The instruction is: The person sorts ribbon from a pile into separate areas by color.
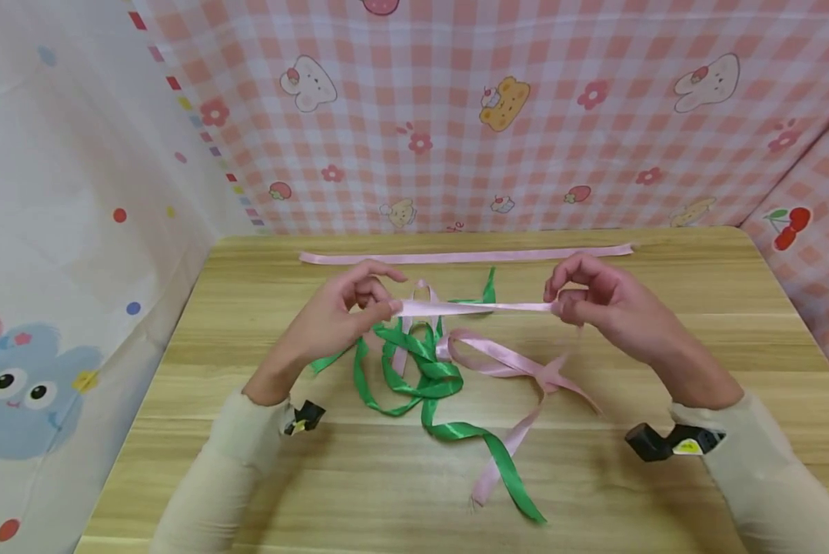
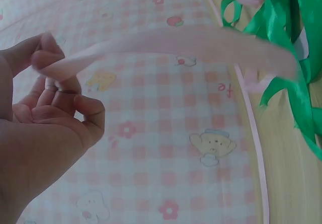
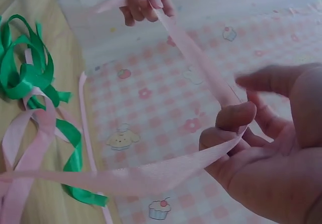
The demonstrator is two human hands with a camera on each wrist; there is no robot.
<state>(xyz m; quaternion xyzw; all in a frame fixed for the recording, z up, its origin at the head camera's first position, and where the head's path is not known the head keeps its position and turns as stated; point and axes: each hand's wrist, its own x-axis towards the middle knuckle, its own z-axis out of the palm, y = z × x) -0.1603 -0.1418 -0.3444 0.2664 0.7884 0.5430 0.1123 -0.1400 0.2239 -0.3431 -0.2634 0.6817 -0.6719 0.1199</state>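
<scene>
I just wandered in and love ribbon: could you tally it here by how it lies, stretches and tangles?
Pink stretch held between left hand and right hand: 1
Pink strip lying nearly straight at the back: 1
Green-and-pink tangle, separate pieces uncountable: 1
Total: 3

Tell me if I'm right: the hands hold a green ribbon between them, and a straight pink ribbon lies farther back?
No: the ribbon held between the left hand and right hand is pink, not green, as the head view shows. A straight pink ribbon does lie farther back.

Ribbons (image 1: 444, 373) on table (image 1: 594, 477), cloth (image 1: 449, 100) behind
</scene>
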